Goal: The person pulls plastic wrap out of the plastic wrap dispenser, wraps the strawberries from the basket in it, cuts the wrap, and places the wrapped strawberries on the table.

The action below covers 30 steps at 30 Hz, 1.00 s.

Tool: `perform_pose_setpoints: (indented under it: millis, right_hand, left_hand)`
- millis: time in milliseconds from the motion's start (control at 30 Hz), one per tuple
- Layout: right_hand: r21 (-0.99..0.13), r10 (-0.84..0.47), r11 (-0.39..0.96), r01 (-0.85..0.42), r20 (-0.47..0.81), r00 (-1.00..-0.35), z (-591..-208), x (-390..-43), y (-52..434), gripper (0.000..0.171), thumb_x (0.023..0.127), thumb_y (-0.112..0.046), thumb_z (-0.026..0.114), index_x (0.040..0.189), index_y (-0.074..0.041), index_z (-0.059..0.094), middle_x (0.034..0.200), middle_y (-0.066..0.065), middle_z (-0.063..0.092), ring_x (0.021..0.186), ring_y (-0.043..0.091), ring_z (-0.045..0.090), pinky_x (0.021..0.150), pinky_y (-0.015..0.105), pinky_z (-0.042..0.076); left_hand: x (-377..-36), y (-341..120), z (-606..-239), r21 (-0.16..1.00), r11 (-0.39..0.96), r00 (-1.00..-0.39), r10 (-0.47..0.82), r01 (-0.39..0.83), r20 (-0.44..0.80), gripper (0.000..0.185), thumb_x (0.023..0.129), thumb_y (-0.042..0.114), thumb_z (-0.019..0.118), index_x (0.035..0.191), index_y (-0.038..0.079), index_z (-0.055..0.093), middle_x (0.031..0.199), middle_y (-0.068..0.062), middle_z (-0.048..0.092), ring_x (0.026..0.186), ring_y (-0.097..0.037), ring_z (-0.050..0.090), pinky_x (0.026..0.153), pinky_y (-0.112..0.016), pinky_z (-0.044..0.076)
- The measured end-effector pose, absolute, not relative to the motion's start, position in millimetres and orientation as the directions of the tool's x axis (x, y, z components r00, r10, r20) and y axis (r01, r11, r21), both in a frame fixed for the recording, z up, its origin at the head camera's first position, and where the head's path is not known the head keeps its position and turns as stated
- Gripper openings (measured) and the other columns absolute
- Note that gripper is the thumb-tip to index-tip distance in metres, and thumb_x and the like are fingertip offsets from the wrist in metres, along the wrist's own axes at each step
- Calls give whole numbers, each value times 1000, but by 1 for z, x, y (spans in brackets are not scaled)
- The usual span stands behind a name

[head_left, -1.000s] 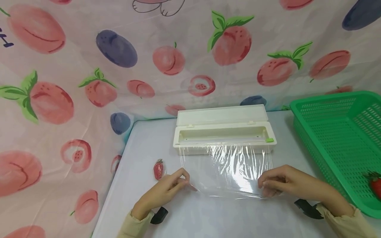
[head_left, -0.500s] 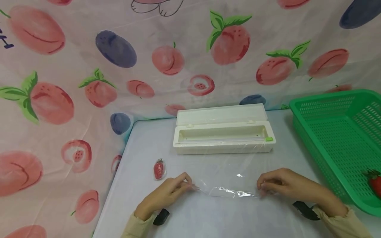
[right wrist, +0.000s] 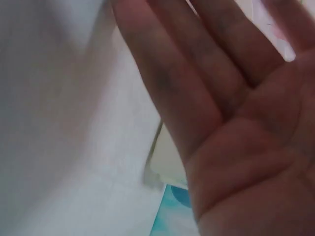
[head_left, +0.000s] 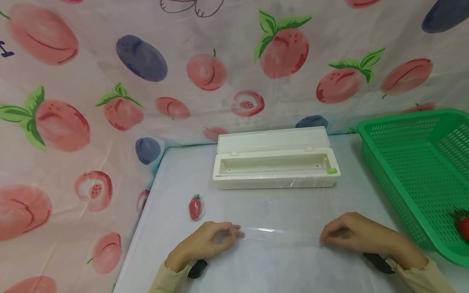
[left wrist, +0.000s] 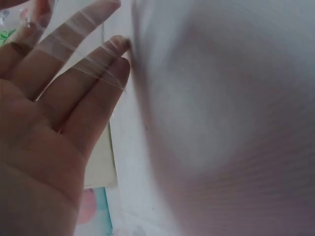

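Observation:
A thin sheet of cling film [head_left: 271,230] stretches between my hands, and its clear body runs back to the open white cling film box [head_left: 276,182]. My left hand [head_left: 205,244] pinches the near left corner of the film. In the left wrist view the film [left wrist: 81,61] crosses the fingers, several of them fairly straight. My right hand [head_left: 360,232] pinches the near right corner with thumb and forefinger; that pinch is hidden in the right wrist view. A small strawberry [head_left: 196,207] in clear wrap lies just beyond my left hand.
On the right stands a green plastic basket [head_left: 397,193] with a strawberry [head_left: 463,224] in it. A green slider [head_left: 331,171] sits at the right end of the box's front edge. Fruit-print cloth [head_left: 220,36] hangs behind and left of the white table [head_left: 165,195].
The film has lost most of its bright glare and lies flatter between box and hands. Both hands have come down slightly, and the left fingers have spread a little.

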State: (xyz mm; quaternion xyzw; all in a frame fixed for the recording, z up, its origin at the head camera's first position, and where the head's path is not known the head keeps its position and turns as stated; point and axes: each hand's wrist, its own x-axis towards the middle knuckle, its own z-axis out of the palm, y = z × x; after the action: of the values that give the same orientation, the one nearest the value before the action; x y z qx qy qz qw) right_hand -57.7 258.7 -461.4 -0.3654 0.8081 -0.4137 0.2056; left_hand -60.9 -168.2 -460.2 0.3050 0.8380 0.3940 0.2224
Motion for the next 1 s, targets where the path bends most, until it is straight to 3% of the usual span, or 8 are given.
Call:
perform_pose_setpoints:
  millis: [200,433,633,767,867,1000]
  right_hand:
    - [-800,-793,358,-482,12,-609,-464,-54,263,11,94,-23,70,100,-28,78,103,-13,72,100,4,65,83,23,52]
    - [-790,-763,412,-454,-27,-645,-464,-54,265,13,94,-24,68,98,-30,79,104,-13,72,100,2,64,81,24,53]
    - [-811,-765,417,-411,-68,-641,-462,-54,266,23,99,-24,61,119,-23,73,113,-10,73,108,2,64,85,21,53]
    - [-824,-755,426,-374,-95,-649,-460,-53,265,30,102,-24,57,130,-20,66,108,-12,74,111,1,63,87,18,51]
    - [-807,-749,415,-421,-41,-661,-461,-53,262,29,100,-23,60,128,-19,67,102,-15,73,102,1,64,82,20,53]
    - [-787,-736,370,-494,76,-672,-466,-51,255,29,94,-20,70,123,-16,68,106,-9,71,93,4,67,73,24,57]
  left_hand:
    - [-59,-170,-463,788,521,-717,681,330,-150,8,94,23,69,86,26,71,119,14,70,129,-10,55,111,-35,42]
    - [-61,-171,-467,813,507,-710,682,287,-175,14,92,33,72,83,24,78,113,16,72,133,-10,51,114,-34,38]
    - [-59,-171,-469,779,545,-754,640,311,-147,9,92,31,71,95,26,78,122,7,70,125,-10,59,110,-35,44]
    - [-56,-168,-470,747,554,-788,611,366,-67,5,90,21,74,94,21,77,113,7,73,112,-8,66,102,-32,50]
    - [-54,-165,-471,711,561,-792,610,423,-10,14,84,15,80,97,17,75,113,7,73,111,-9,66,101,-32,51]
    - [-51,-162,-473,607,616,-774,634,503,-1,33,78,20,85,109,16,73,127,5,67,121,-13,61,105,-34,48]
